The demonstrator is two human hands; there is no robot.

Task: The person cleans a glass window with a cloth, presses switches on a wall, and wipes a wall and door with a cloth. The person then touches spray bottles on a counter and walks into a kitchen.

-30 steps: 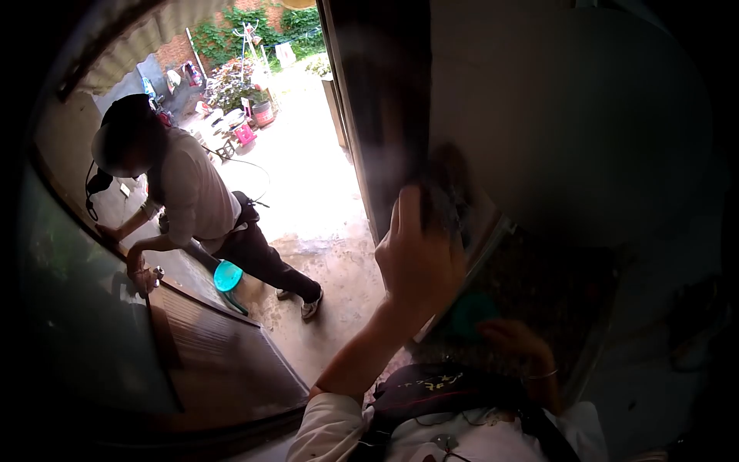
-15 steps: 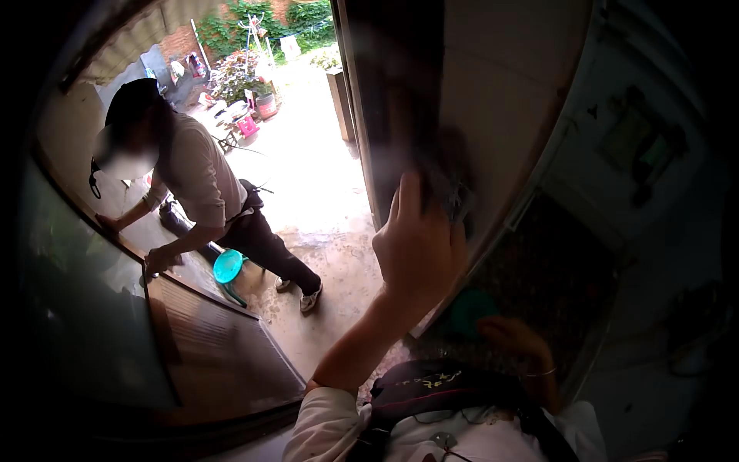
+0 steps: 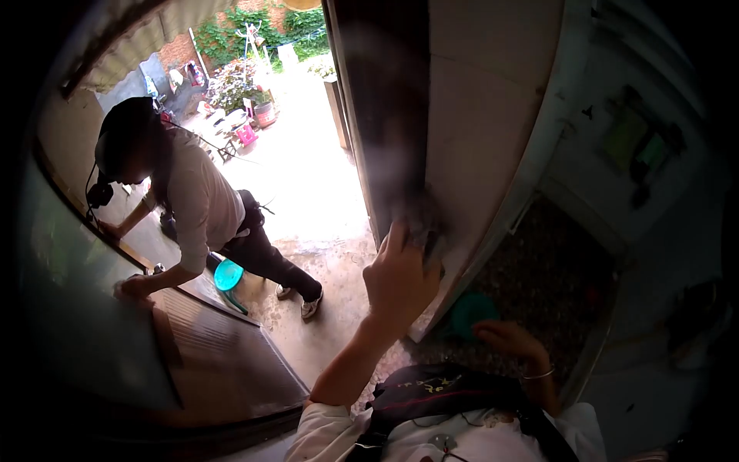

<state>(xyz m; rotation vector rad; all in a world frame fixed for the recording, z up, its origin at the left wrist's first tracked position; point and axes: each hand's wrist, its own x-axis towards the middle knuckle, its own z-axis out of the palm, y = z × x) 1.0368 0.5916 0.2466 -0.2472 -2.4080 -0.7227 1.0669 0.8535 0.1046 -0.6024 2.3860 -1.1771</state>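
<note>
My left hand (image 3: 400, 281) is raised in front of me, its fingers closed on a dark crumpled cloth (image 3: 423, 223). The cloth lies against the lower part of a dark glossy upright panel (image 3: 392, 100), and the fingers partly hide it. Lower down on the right, my right hand (image 3: 508, 337) hangs in front of my body with loosely bent fingers apart and nothing visible in it. A thin bracelet (image 3: 539, 374) circles that wrist. Behind this hand a green round object (image 3: 471, 314) shows dimly.
On the left a person (image 3: 196, 200) in a light shirt leans over a door with a glass pane (image 3: 85, 308), both hands on it. A turquoise stool (image 3: 228, 275) stands behind the door. Outside are potted plants (image 3: 235, 85); a pale wall panel (image 3: 485, 100) rises at right.
My left hand and the cloth have moved down the dark panel. The other person's nearer hand has shifted down and left on the glass. My right hand has barely moved.
</note>
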